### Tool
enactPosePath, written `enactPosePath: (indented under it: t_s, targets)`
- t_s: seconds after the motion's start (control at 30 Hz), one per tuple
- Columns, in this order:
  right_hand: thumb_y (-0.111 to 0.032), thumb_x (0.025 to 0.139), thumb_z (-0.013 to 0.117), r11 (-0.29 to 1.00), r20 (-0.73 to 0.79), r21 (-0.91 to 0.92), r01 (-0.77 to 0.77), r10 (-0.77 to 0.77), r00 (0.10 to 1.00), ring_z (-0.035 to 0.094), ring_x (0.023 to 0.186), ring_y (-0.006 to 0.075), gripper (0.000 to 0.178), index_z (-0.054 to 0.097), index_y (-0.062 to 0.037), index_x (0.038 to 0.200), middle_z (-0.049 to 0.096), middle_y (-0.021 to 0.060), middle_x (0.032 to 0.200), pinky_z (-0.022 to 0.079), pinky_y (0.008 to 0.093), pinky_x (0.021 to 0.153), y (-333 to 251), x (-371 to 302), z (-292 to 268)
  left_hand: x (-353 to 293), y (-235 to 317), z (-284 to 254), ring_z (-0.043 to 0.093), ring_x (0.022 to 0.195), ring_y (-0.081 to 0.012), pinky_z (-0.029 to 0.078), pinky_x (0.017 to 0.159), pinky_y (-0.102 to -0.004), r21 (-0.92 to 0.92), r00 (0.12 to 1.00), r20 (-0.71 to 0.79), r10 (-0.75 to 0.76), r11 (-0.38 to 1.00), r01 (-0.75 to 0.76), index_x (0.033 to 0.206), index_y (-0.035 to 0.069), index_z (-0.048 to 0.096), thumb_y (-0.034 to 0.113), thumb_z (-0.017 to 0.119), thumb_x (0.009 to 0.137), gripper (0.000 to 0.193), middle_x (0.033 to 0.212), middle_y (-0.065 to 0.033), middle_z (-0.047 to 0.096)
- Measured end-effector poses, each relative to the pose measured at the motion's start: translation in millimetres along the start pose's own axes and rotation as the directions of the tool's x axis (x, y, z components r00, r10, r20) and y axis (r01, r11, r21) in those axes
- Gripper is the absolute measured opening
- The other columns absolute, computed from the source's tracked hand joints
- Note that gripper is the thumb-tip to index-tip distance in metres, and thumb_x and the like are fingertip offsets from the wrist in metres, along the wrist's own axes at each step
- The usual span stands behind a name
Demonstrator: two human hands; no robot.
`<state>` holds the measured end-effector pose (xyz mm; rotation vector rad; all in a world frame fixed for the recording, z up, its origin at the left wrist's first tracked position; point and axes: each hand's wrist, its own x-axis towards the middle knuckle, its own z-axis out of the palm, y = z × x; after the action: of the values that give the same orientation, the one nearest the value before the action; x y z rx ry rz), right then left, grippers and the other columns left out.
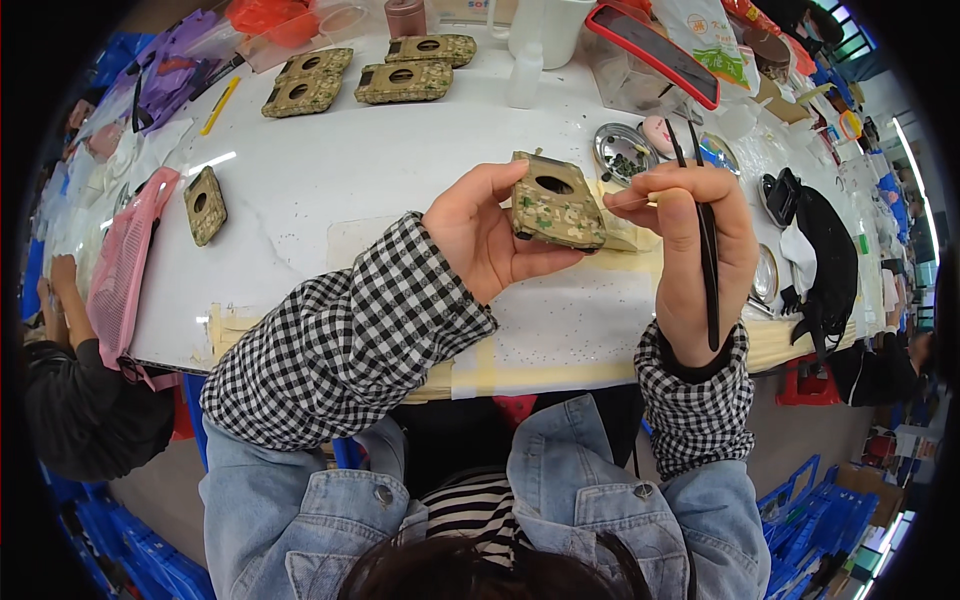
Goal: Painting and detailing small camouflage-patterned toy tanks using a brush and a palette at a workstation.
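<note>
My left hand (478,225) grips a camouflage toy tank hull (560,212) by its edges, thumb on top and fingers beneath. An oval dark opening shows in its upper face. Close to its right side, my right hand (715,215) has black tweezers (711,275) lodged across the palm, tips pointing up and away. Its thumb and forefinger pinch something thin and pale, too small to name, beside the hull. Beyond that hand lies a round metal dish (608,143) with small dark green pieces in it.
Several more camouflage hulls (405,82) lie at the back, and one hull (206,207) lies at the left. A yellow pen-like tool (220,106), a pink mesh bag (130,262), a red-edged phone (660,55) and a white jug (552,32) surround the work area. Another person's arm (70,300) shows at far left.
</note>
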<state>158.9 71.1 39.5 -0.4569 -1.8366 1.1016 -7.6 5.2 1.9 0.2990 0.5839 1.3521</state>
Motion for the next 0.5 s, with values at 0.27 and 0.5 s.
enactPosePath:
  t_s: [0.27,0.5]
  targets:
    - [-0.007,0.092,0.049,0.999,0.01,0.026,-0.026,0.025,1.0,0.061,0.079,0.0118,0.012,0.052,0.0041,0.095,0.059,0.0083,0.085,0.051,0.0239,0.073,2.4,1.0,3.9,-0.9,-0.3,0.2,0.057,0.103,-0.0359,0.053,0.085,-0.039,0.006,1.0,0.005,0.004,1.0,-0.004,0.124,-0.007,0.038,0.03,0.031,0.093,0.049,0.114,-0.0265,0.053]
    - [-0.006,0.091,0.049,1.0,0.025,0.019,-0.009,0.008,1.0,0.061,0.078,0.0108,0.011,0.053,0.0041,0.094,0.06,0.0081,0.083,0.05,0.0231,0.072,2.9,1.2,3.3,-0.3,0.2,-0.6,0.058,0.101,-0.0361,0.053,0.085,-0.0392,0.006,1.0,0.012,0.001,1.0,-0.001,0.123,-0.007,0.039,0.03,0.031,0.093,0.048,0.114,-0.0252,0.054]
